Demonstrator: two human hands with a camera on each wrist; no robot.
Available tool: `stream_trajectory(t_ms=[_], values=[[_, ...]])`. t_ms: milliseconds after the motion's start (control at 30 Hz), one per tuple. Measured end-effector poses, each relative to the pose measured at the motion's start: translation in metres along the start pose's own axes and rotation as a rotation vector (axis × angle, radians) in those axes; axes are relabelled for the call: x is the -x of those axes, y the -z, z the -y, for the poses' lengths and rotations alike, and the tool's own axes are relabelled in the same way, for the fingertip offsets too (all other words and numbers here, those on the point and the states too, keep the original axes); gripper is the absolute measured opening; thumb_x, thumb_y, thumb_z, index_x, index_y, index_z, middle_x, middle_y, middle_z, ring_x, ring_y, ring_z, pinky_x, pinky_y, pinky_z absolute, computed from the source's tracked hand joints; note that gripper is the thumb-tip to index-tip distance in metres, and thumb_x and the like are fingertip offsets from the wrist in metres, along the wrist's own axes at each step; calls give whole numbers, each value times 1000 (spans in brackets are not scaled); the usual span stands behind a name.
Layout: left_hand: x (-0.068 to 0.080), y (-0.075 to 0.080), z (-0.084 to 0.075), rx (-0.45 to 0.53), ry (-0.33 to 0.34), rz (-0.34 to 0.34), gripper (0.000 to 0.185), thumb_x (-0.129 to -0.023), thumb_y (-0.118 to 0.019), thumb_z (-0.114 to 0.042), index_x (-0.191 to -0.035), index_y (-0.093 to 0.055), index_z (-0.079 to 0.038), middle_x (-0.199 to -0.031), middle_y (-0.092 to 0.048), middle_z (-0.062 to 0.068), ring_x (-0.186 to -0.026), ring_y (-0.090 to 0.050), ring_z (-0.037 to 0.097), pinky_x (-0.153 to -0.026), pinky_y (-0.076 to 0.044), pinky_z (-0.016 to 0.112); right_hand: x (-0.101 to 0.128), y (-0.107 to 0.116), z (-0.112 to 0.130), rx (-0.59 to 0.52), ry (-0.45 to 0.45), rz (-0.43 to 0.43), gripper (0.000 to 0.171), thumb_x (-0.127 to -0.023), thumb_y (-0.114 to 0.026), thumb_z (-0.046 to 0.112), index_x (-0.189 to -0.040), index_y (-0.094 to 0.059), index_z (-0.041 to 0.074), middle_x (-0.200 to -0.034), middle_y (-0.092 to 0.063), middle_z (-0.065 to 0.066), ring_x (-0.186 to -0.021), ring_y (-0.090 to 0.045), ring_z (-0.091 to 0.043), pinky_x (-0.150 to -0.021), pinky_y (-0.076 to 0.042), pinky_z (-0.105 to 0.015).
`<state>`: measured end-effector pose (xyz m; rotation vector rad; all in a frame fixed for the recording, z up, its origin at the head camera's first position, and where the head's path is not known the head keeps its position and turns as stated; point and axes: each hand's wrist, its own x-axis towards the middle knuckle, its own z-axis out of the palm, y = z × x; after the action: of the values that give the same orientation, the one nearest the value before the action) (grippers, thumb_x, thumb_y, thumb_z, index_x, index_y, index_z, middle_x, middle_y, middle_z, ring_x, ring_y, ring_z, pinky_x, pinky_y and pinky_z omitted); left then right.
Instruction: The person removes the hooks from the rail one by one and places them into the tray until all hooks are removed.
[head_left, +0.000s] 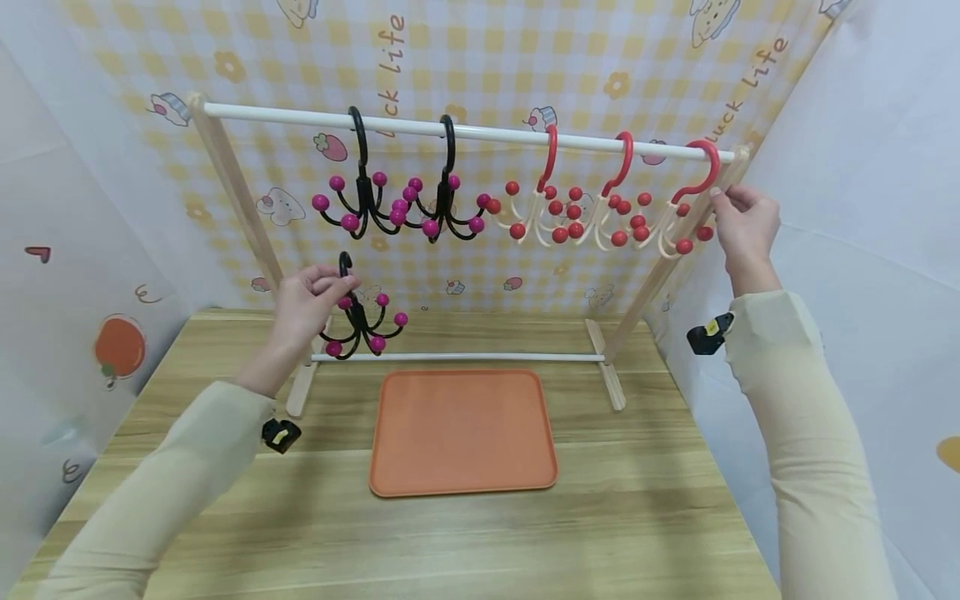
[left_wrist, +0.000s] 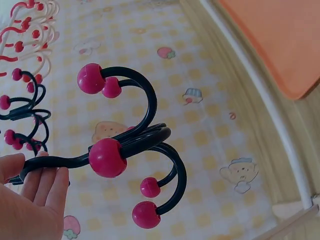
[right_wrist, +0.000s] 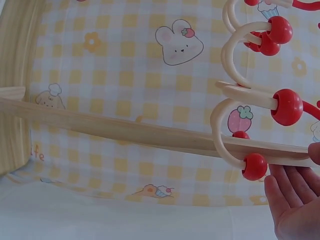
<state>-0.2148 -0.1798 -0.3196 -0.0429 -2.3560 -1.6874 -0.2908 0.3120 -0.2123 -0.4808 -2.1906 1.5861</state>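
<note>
My left hand (head_left: 307,300) pinches the hook of a black octopus-style hanger (head_left: 358,321) with magenta balls, held in the air below the rack's white rail (head_left: 495,133). In the left wrist view, the hanger's curved arms (left_wrist: 150,100) spread out past my fingers. My right hand (head_left: 747,223) grips the rack's wooden right post (head_left: 648,287) near its top; the right wrist view has the thumb and fingers on either side of it. Close by hangs a cream hanger with a red hook (head_left: 705,179) and red balls.
Two black hangers (head_left: 364,196) and two more red-hooked hangers (head_left: 538,204) hang along the rail. An orange tray (head_left: 463,433) lies on the wooden table (head_left: 450,546) in front of the rack. Behind stands a checked yellow cloth (head_left: 480,50); white walls flank both sides.
</note>
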Motion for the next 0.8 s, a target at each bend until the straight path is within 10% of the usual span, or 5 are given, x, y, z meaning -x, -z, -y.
stream_trajectory(t_ms=[233, 467, 800], values=[[4, -15, 12, -8, 34, 71, 30, -85, -60, -24, -97, -58, 3, -72, -65, -13, -50, -43, 2, -37, -26, 20, -1, 1, 0, -8, -3, 5, 47, -85, -54, 36, -126, -49, 15, -127, -48, 0, -111, -42, -12, -96, -29, -28], [9, -27, 27, -47, 97, 195, 35, -86, -59, -25, -105, -54, 5, -97, -65, 10, -91, -55, 20, -80, -37, 30, -1, 1, -1, -18, 2, 4, 47, -85, -55, 37, -126, -50, 15, -127, -48, 0, -112, -42, -13, -96, -29, -27], [19, -51, 50, 47, 195, 329, 35, -85, -59, -17, -109, -50, 7, -105, -58, 22, -96, -55, 32, -86, -40, 41, -1, 0, 0, -12, 1, 12, 48, -85, -54, 36, -127, -49, 14, -128, -47, -1, -113, -42, -13, -97, -28, -27]])
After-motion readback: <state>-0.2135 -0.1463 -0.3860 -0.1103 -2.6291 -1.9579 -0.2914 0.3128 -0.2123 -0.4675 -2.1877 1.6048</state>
